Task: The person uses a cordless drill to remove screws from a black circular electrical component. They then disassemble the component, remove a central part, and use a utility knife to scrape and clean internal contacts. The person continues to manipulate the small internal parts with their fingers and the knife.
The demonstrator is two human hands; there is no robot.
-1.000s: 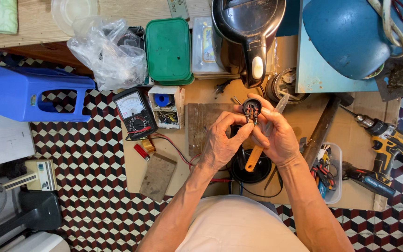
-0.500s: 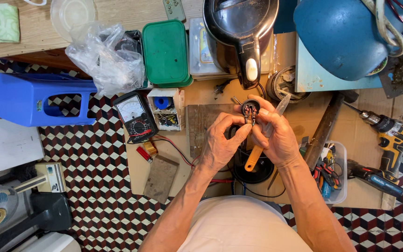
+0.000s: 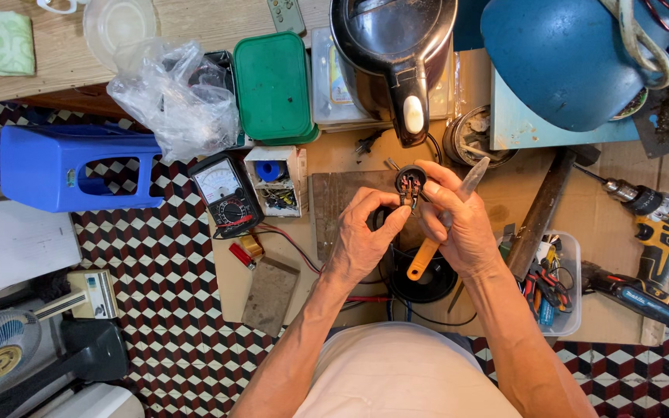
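Observation:
A small round black electrical part (image 3: 410, 183) with metal contacts is held up between both hands over a wooden board (image 3: 333, 207). My left hand (image 3: 365, 240) pinches its lower left side with thumb and fingers. My right hand (image 3: 458, 224) grips its right side and also holds a screwdriver with a yellow handle (image 3: 423, 259) tucked in the palm, handle pointing down toward me. Black wires (image 3: 396, 255) hang below the part. A black round base (image 3: 427, 282) lies under the hands.
A black kettle (image 3: 392, 54) stands just beyond the hands. An analog multimeter (image 3: 224, 193), a small parts box (image 3: 274, 179), a green lidded box (image 3: 272, 85) and a plastic bag (image 3: 172, 97) lie left. A hammer (image 3: 543, 209), a tray of tools (image 3: 555, 282) and a cordless drill (image 3: 660, 224) lie right.
Both hands stay on the round part with only small finger shifts. The camera has tilted a little, sliding the scene slightly in the frame.

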